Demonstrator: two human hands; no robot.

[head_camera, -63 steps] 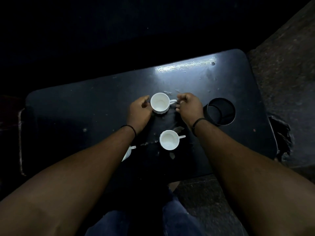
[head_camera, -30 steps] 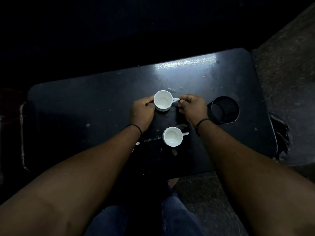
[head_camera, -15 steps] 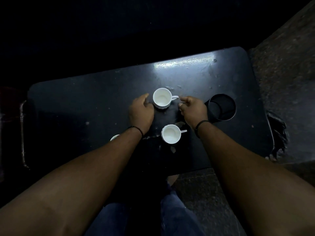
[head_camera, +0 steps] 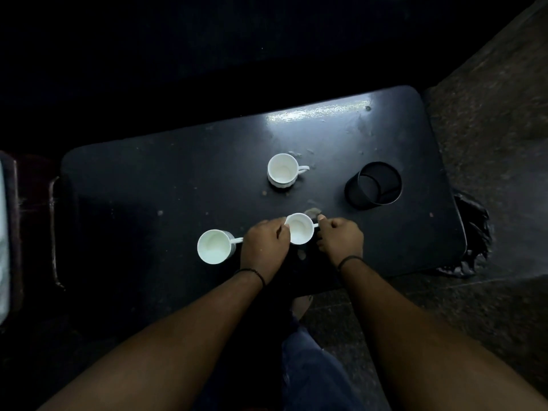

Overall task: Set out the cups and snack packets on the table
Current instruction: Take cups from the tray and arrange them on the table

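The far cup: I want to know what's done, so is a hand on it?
No: the far cup stands alone, while both hands flank the middle cup nearer the person.

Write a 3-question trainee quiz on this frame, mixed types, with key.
1. How many white cups stand on the table?
2. True or false: the far cup is held by a hand.
3. Which cup do both hands flank? A) far cup B) middle cup C) left cup

Key
1. Three.
2. False: it stands alone, left of the black holder.
3. B: the left hand touches its rim side, and the right hand is at its handle.
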